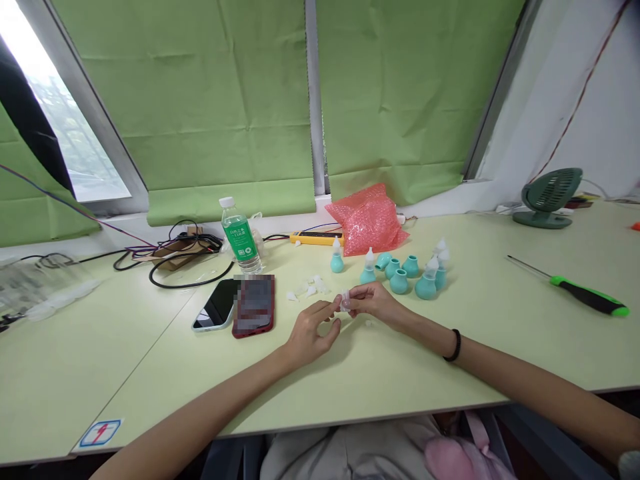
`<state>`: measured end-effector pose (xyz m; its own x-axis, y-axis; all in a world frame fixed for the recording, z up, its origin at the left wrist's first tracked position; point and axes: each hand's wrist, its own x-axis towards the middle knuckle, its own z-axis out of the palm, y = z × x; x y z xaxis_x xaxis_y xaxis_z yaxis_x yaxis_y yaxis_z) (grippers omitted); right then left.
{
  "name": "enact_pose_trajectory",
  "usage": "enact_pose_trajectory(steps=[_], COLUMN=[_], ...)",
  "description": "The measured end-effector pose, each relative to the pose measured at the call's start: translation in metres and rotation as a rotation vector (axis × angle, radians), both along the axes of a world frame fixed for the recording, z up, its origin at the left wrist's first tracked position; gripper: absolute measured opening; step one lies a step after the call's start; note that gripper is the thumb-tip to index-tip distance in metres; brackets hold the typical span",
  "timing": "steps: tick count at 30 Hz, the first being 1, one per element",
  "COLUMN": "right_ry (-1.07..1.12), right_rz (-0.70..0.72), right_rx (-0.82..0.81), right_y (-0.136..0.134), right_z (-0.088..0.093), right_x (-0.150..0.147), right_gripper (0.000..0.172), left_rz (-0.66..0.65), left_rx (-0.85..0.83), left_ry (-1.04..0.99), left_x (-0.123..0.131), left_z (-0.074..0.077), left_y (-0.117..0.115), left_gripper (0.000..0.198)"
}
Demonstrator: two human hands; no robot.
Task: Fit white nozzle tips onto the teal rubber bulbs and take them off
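Note:
My right hand [373, 303] pinches a small clear plastic tip [345, 301] above the pale green table [450, 360]. My left hand [313, 330] lies beside it, its fingers curled toward the same tip, and I cannot tell whether they grip it. Just behind the hands stand several teal rubber bulbs [400, 280], some with clear tips fitted. More loose clear tips [310, 288] lie on the table to the left of the bulbs.
Two phones [240, 305] lie left of my hands, with a water bottle [241, 237] and tangled cables [175, 257] behind them. A pink bubble-wrap bag [369, 219] sits at the back. A green-handled screwdriver [585, 295] and a small fan [547, 199] are at the right.

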<state>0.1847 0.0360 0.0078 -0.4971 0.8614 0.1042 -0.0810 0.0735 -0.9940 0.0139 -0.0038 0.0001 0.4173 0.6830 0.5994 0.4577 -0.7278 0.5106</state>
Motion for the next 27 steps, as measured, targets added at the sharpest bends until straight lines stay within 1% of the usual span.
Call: enact_pose_trajectory(steps=[3, 6, 8, 11, 16, 19, 21, 24, 27], right_ry=[0.050, 0.091, 0.090, 0.025, -0.070, -0.097, -0.142, -0.273, -0.433], right_rz=[0.040, 0.095, 0.107, 0.114, 0.141, 0.169, 0.159, 0.060, -0.125], right_rx=[-0.081, -0.123, -0.117, -0.058, 0.089, 0.183, 0.269, 0.460, 0.715], right_y=[0.000, -0.001, -0.002, -0.003, -0.006, -0.008, -0.010, -0.012, -0.012], right_z=[-0.001, -0.002, -0.002, -0.002, -0.001, -0.001, -0.002, -0.006, -0.007], right_x=[-0.001, -0.002, -0.002, -0.002, -0.002, -0.003, -0.003, -0.005, -0.003], right_gripper=[0.025, 0.025, 0.027, 0.033, 0.040, 0.045, 0.047, 0.045, 0.041], left_rz=[0.003, 0.038, 0.028, -0.013, -0.052, -0.055, -0.041, -0.034, 0.000], left_rx=[-0.150, -0.289, -0.356, -0.409, -0.480, -0.509, -0.519, -0.537, -0.521], left_ry=[-0.177, -0.342, -0.367, -0.290, -0.204, -0.248, -0.302, -0.361, -0.379], left_x=[0.000, 0.000, 0.001, 0.002, 0.003, 0.003, 0.004, 0.005, 0.004], left_z=[0.005, 0.007, 0.008, 0.012, 0.012, 0.009, 0.006, 0.005, 0.003], left_y=[0.001, 0.001, 0.000, -0.001, 0.001, 0.003, 0.003, 0.003, 0.006], left_gripper=[0.028, 0.032, 0.037, 0.036, 0.040, 0.045, 0.048, 0.051, 0.049])
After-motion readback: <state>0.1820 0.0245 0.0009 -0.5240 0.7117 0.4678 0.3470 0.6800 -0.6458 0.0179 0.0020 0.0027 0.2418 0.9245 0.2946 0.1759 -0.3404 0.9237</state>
